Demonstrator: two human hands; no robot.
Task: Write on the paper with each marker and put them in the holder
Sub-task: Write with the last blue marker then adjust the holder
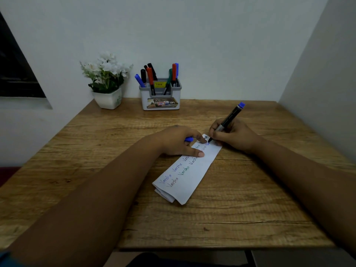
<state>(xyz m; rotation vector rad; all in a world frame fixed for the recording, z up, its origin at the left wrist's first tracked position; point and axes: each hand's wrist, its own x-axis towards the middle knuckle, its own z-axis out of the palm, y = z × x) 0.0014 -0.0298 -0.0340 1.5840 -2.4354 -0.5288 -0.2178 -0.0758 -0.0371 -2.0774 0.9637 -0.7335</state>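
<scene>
A folded white paper strip [189, 174] lies slanted on the wooden table [96, 151], with handwritten words in several colours. My right hand [234, 136] grips a black marker with a blue end [229, 120], its tip touching the paper's far end. My left hand [180, 140] presses down on the paper with thumb and fingers and holds a blue cap [189, 139] in the palm. A grey-and-white holder [160, 99] stands at the back of the table with several red, black, blue and green markers in it.
A white pot of white flowers [107, 81] stands left of the holder against the back wall. A side wall closes off the table's right edge. A dark window frame is on the left wall.
</scene>
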